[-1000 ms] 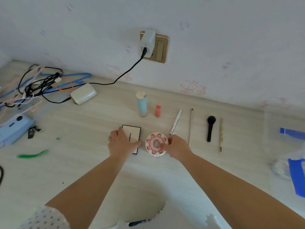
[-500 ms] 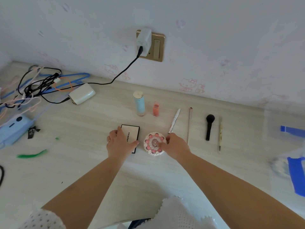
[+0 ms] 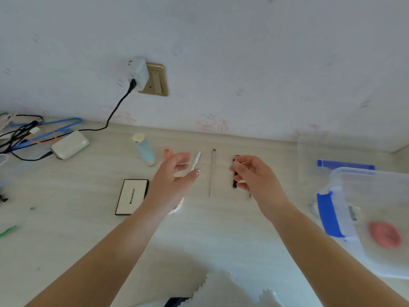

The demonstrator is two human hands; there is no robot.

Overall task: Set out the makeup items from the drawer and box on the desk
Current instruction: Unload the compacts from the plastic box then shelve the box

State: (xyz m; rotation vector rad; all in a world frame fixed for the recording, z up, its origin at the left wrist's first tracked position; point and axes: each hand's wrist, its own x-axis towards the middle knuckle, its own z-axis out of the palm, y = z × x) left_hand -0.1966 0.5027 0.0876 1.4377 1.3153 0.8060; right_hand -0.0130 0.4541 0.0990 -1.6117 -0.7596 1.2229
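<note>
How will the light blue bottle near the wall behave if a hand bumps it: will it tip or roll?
The light blue bottle stands upright, tall and narrow, so it would probably tip easily. Its body looks round, so it may then roll across the smooth desk.

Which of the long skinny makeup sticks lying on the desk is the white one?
The white pen-like stick, beside the left hand's fingertips. The thin brown stick lies right of it, and the black brush is mostly hidden.
</note>
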